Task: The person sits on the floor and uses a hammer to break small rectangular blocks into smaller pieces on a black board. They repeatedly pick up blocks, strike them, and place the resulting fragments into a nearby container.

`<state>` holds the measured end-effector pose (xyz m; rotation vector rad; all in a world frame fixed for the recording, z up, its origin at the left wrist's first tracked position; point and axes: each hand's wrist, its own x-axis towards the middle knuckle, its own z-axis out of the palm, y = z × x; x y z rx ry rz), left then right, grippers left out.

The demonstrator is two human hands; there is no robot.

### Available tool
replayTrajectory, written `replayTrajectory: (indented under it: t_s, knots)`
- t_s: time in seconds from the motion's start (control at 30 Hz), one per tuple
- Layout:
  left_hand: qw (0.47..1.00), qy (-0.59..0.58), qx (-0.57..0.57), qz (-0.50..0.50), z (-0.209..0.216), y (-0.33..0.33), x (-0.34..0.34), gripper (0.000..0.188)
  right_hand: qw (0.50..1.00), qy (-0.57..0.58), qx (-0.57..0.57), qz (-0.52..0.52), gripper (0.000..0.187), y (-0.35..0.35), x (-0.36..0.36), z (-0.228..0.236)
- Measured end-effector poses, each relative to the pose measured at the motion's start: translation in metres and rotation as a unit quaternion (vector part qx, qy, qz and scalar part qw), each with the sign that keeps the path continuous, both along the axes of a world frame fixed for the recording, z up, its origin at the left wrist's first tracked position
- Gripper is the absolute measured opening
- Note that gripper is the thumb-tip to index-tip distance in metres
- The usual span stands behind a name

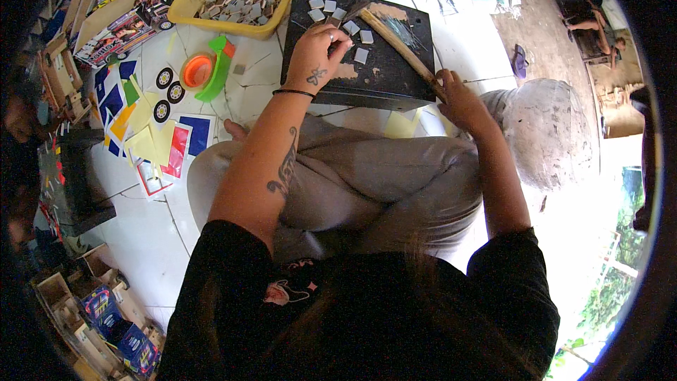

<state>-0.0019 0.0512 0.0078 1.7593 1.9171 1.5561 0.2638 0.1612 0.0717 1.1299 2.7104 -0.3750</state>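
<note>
My right hand [462,102] is closed around the lower end of a long wooden stick [402,46], which slants up and left across a black low bench [391,88]. Over the left part of the bench, my left hand [317,53] has its fingertips pinched together; whatever is between them is too small to make out. Around those fingers lie several small square grey-topped pieces [362,55]. Thin nail-like metal pins [402,30] are heaped beside the stick near the bench's far right. The bench top is worn to bare brown in patches.
A yellow basin [264,27] full of similar squares stands beyond the bench. To the left are an orange tape roll [197,70] in a green dispenser [217,70], black wheels [162,111], coloured sheets [144,142] and toy trucks [116,39]. A pale sack [553,134] sits right.
</note>
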Motion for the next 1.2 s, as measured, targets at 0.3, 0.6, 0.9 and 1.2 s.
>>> replayTrajectory:
  t_s: [0.3,0.6,0.9,1.2]
  knots:
    - [0.999,0.037,0.011,0.018,-0.004,0.001,0.002,0.011,0.963,0.250,-0.089,-0.040,0.036,-0.071,0.031,0.053]
    - [0.998,0.032,0.053,0.004,-0.005,0.001,0.004,0.008,0.975,0.211,0.008,-0.061,0.055,-0.150,0.037,0.062]
    - [0.998,0.063,0.018,0.015,-0.004,0.000,0.003,0.009,0.978,0.205,0.039,-0.023,0.056,-0.147,0.042,0.054]
    - [0.999,0.050,0.002,0.013,-0.007,0.001,0.002,0.013,0.977,0.207,0.030,-0.036,0.056,-0.145,0.041,0.052]
